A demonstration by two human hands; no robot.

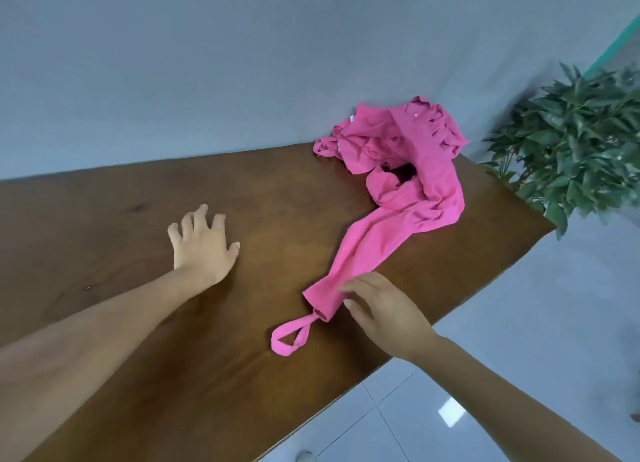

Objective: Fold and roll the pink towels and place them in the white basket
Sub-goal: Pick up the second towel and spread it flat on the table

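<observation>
A heap of crumpled pink towels point(391, 136) lies at the far right of the brown wooden table point(121, 198), against the wall. One pink towel point(374, 247) is stretched out from the heap toward me, ending in a small hanging loop near the table's right edge. My right hand point(384, 312) touches the near end of this towel with relaxed fingers, just above the loop. My left hand point(202, 245) hovers over the bare table to the left, fingers spread, holding nothing. No white basket is in view.
A grey wall runs behind the table. A green leafy plant point(575, 143) stands past the table's far right corner. White floor tiles point(519, 323) lie beyond the table's right edge.
</observation>
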